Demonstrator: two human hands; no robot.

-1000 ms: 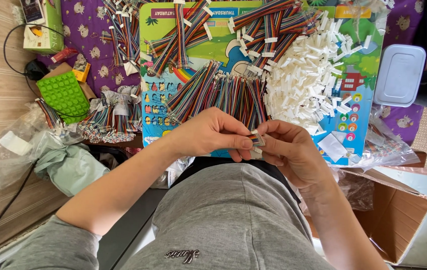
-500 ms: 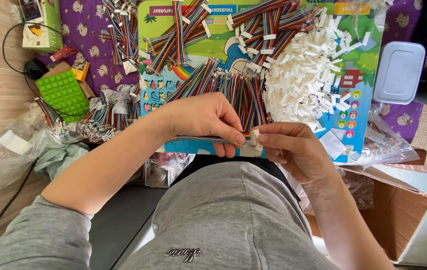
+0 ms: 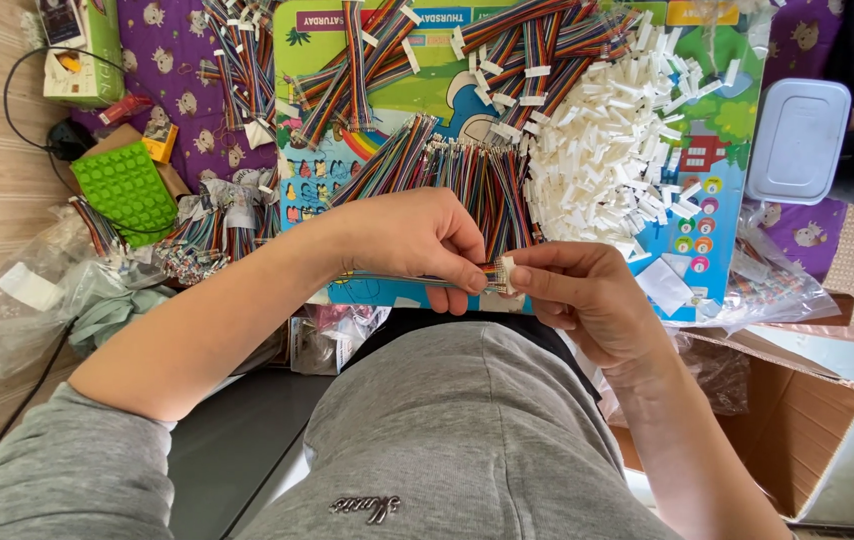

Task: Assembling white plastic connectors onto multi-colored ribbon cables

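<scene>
Green bumpy mat (image 3: 127, 190), lidded plastic tub (image 3: 797, 140), cardboard box (image 3: 797, 420).

Ahead of the two hands, the colourful mat (image 3: 427, 110) is crowded: a fan of striped ribbon cables (image 3: 467, 175) lies just beyond the left hand (image 3: 412, 240), and a heap of white connectors (image 3: 607, 165) sits just beyond the right hand (image 3: 587, 300). A grey lidded box (image 3: 797, 140) blocks the far right. A cardboard box (image 3: 797, 420) closes the near right.

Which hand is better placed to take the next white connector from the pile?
Probably the right hand: the pile of white connectors lies just beyond it, and the left hand holds the flat cable.
</scene>
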